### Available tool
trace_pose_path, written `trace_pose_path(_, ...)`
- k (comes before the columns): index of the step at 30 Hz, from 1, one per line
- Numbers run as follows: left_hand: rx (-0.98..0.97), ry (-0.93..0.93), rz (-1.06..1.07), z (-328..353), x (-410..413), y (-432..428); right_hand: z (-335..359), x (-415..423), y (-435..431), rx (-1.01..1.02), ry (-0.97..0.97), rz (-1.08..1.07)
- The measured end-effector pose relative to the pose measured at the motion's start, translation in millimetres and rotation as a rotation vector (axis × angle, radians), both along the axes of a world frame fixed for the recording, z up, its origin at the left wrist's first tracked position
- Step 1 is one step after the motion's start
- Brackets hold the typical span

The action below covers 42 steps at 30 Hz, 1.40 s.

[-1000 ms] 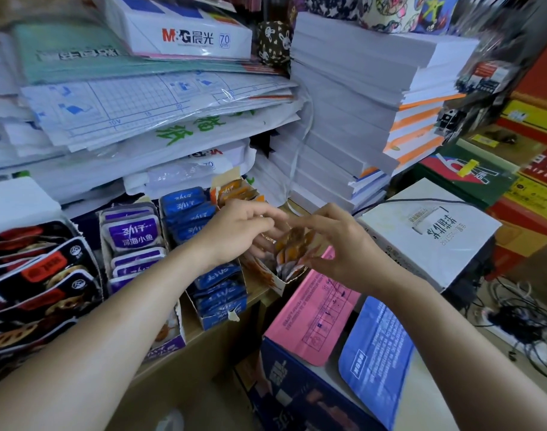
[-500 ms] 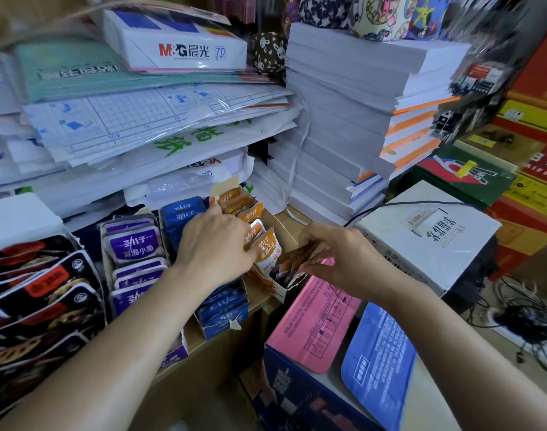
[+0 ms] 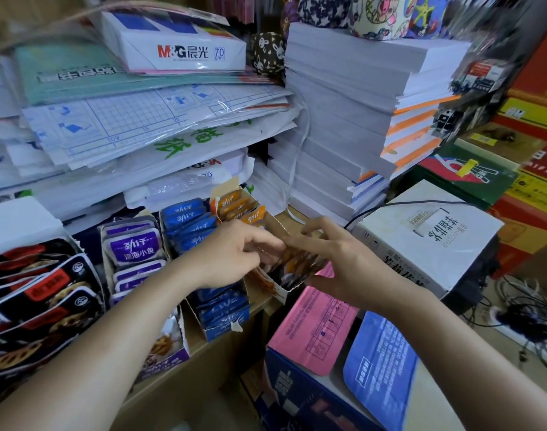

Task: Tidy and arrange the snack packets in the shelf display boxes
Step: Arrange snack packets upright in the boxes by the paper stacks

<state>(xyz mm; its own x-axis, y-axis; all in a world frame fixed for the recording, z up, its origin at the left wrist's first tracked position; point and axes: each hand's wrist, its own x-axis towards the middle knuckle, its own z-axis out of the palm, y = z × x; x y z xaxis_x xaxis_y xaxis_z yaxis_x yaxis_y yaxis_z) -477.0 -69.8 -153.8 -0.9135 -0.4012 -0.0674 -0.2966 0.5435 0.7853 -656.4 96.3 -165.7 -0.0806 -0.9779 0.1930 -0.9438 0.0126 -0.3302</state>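
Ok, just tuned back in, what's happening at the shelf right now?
A person is working on the orange packets at the front of the rightmost display box. The right hand pinches a bunch of them; the left hand reaches in beside it, grip blurred.

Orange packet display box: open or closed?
Open. The box has its flap raised at the back; orange packets show inside in a row.
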Motion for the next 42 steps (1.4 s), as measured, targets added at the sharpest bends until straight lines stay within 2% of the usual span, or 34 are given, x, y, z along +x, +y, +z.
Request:
trace_pose_path(1,-0.014,0.04,0.043,1.3,0.7,-1.4,-0.5,-1.0,0.8,-0.005,0.001,-0.005)
trace_pose_path(4,-0.374,0.073,0.224,2.2,3.0,-6.0,-2.1,-3.7,4.1,-0.015,-0.008,-0.022)
trace_pose_path(6,-0.539,0.016,0.267,0.7,4.0,-4.5,-3.3,-4.4,6.8,-0.023,0.003,-0.022)
trace_pose_path(9,-0.643,-0.084,0.288,-3.4,0.0,3.1,-5.7,-5.2,10.3,-0.043,-0.013,-0.011)
trace_pose_path(15,-0.712,-0.153,0.306,-9.2,-8.1,7.3,-8.3,-6.7,8.9,-0.067,-0.048,0.036)
trace_pose_path(19,-0.591,-0.243,0.236,-11.0,-9.0,0.9,-8.9,-4.2,6.1,-0.061,-0.042,0.001)
trace_pose_path(25,-0.525,-0.199,0.102,-9.5,-2.3,9.3,-8.0,1.5,3.0,-0.029,-0.064,0.021)
trace_pose_path(28,-0.609,-0.11,0.218,-10.6,-1.7,13.3,-5.0,2.5,3.9,-0.036,-0.066,0.023)
trace_pose_path(34,-0.839,-0.083,0.347,-18.7,-13.2,19.9,-6.7,-6.8,8.8,-0.024,-0.071,-0.005)
trace_pose_path(37,-0.853,-0.048,0.426,-23.7,-14.3,14.9,-11.8,-8.9,3.2,-0.034,-0.101,-0.015)
trace_pose_path(42,-0.903,0.123,0.564,-16.2,-8.7,-0.8,-13.4,-11.4,-7.5,-0.055,-0.226,-0.04)
